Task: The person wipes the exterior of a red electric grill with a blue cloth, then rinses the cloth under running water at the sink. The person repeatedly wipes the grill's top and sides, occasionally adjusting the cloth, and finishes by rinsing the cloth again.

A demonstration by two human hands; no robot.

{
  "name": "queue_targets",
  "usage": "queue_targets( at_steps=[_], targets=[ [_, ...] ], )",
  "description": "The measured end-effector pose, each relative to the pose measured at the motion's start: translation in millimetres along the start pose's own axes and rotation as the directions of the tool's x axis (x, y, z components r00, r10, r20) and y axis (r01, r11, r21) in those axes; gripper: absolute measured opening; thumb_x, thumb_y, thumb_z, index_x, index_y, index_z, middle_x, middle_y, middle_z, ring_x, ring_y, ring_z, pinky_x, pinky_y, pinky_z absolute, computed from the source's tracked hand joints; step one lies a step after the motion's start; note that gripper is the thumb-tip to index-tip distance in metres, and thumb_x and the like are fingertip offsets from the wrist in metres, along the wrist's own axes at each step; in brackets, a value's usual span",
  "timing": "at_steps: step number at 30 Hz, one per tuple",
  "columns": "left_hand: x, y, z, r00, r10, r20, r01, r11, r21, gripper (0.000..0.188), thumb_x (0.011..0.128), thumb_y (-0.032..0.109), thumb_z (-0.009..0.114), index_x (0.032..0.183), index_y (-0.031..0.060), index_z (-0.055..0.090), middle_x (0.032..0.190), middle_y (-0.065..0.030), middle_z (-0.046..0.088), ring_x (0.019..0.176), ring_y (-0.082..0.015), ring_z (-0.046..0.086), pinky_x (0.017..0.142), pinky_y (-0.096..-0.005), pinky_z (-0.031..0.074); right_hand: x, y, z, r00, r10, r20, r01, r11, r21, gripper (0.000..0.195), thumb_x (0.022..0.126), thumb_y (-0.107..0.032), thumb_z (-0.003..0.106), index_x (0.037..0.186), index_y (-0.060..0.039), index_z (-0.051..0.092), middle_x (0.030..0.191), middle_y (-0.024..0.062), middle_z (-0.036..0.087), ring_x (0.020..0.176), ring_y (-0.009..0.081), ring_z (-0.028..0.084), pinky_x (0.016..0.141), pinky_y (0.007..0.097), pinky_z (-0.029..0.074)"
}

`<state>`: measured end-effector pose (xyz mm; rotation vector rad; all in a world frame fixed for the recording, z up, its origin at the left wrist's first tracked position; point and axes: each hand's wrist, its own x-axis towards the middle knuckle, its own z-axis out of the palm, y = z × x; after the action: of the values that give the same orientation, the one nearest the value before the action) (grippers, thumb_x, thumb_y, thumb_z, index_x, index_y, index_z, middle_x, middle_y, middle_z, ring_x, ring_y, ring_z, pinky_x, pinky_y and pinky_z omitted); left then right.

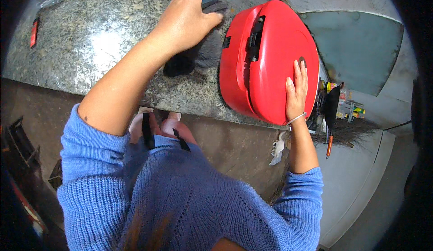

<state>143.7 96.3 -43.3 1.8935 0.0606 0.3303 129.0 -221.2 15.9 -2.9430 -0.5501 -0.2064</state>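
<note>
My left hand point(186, 20) is over the speckled stone counter point(128, 10) with a dark cloth point(206, 51) under the palm and between thumb and fingers. Part of the cloth is blurred, and most of my left fingertips are hidden. Just right of the cloth stands a red plastic appliance or case point(280, 54) with a rounded lid and a black hinge or latch; its exact kind is unclear. My right hand point(297, 95) lies flat on the lid, fingers extended, beside a small dark round emblem. A thin seam shows between lid and body.
On the counter's far left lie a red lighter-like object point(34, 33) and clear plastic wrapping point(47, 0). Beyond the red item are a dark pan point(331, 107) with an orange handle, several bottles and a bundle of twigs point(358, 130). A white plastic scrap point(278, 147) lies below the counter edge.
</note>
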Motion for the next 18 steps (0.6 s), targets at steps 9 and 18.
queue_targets(
  at_steps=[9, 18],
  targets=[
    [12, -21, -1, 0.908, -0.078, 0.412, -0.122, 0.891, 0.438, 0.050, 0.070, 0.028, 0.066, 0.114, 0.0069, 0.053, 0.100, -0.0175, 0.060, 0.092, -0.0293, 0.059, 0.079, -0.0363, 0.046, 2, 1, 2, 0.999, 0.006, -0.031, -0.005, 1.000, 0.019, 0.053, 0.083, -0.029, 0.052, 0.131, -0.0143, 0.038, 0.140, 0.0129, 0.026, 0.130, 0.0314, 0.020, 0.105, 0.0420, 0.015],
    [-21, 17, 34, 0.959, 0.260, 0.113, -0.249, 0.963, -0.105, 0.037, 0.070, 0.008, 0.061, 0.107, 0.0048, 0.056, 0.105, -0.0152, 0.056, 0.100, -0.0247, 0.054, 0.087, -0.0319, 0.042, 1, -2, 3, 0.997, 0.053, -0.049, -0.052, 0.998, 0.018, 0.053, 0.081, -0.034, 0.055, 0.130, -0.0177, 0.040, 0.139, 0.0127, 0.027, 0.130, 0.0307, 0.021, 0.104, 0.0453, 0.014]
  ],
)
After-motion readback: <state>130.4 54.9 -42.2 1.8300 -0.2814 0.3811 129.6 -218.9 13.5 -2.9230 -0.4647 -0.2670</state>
